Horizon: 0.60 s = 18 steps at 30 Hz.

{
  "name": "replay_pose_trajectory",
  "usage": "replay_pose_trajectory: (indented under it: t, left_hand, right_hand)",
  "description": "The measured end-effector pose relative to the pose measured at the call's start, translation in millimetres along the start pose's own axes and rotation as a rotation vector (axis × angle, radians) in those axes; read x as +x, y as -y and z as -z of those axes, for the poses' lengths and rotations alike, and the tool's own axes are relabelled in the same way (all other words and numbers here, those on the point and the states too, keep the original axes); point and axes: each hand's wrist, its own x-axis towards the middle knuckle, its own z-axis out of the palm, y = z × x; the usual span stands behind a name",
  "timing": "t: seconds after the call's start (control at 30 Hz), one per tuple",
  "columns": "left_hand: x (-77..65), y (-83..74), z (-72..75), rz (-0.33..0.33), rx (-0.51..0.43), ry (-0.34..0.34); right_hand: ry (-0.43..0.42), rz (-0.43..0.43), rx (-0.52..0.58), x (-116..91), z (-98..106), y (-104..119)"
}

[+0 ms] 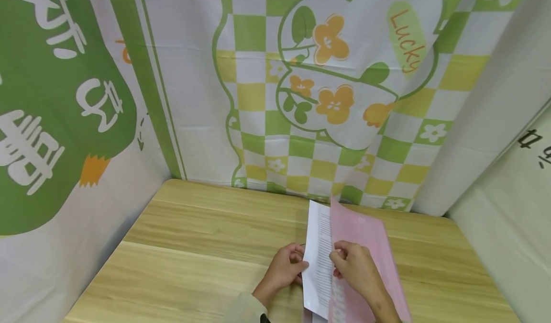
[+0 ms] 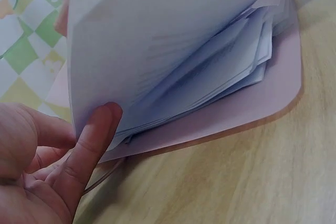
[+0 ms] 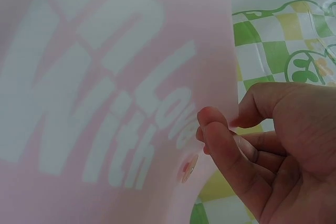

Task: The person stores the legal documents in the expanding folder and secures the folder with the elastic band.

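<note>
A pink document folder [image 1: 366,232] stands partly opened on the table, with printed white sheets [image 1: 317,256] between its covers. My left hand [image 1: 281,268] pinches the left edge of the upper paper between thumb and fingers. In the left wrist view that sheet [image 2: 126,45] is lifted at an angle, and more loose sheets [image 2: 226,64] lie beneath it on the pink back cover [image 2: 286,72]. My right hand [image 1: 355,268] pinches the front cover's edge and holds it up. Large white lettering and a small round snap button [image 3: 189,169] show on the cover in the right wrist view.
The wood-grain table [image 1: 193,251] extends left and right of the folder. A green-and-yellow checked curtain [image 1: 254,136] hangs along its back edge. Printed cloth walls [image 1: 142,165] close in the left and right sides. A thin cord [image 2: 107,177] shows beside the left hand.
</note>
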Motion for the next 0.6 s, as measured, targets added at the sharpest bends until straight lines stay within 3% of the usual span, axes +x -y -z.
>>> replay_pose_trajectory:
  t: [0.6]
  left_hand:
    - [3.0,-8.6,-10.6,-0.023,0.025,0.0]
  right_hand:
    - [0.012,0.01,0.008,0.1,-2.5,0.7]
